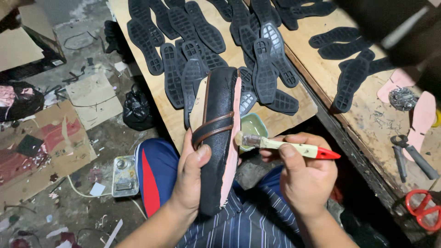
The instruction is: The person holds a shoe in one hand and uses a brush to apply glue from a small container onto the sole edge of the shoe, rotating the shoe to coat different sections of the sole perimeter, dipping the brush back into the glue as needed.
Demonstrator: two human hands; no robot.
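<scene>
My left hand (192,177) grips a black shoe upper (219,138) with a brown strap across it, held on its side over my lap. Its pink underside edge (233,142) faces right. My right hand (305,177) holds a small brush (285,146) with a pale handle and a red end. The bristles touch the pink edge near the middle of the shoe. Just behind the brush head sits a small pale green bowl (254,126) at the board's near edge.
Several black rubber soles (257,55) lie spread on a wooden board (161,108) ahead. A second bench (367,115) at right carries more soles, pink insoles (422,115), pliers (413,156) and red-handled scissors (422,209). Cardboard scraps (41,147), a black bag (137,108) and a metal tin (125,175) litter the floor at left.
</scene>
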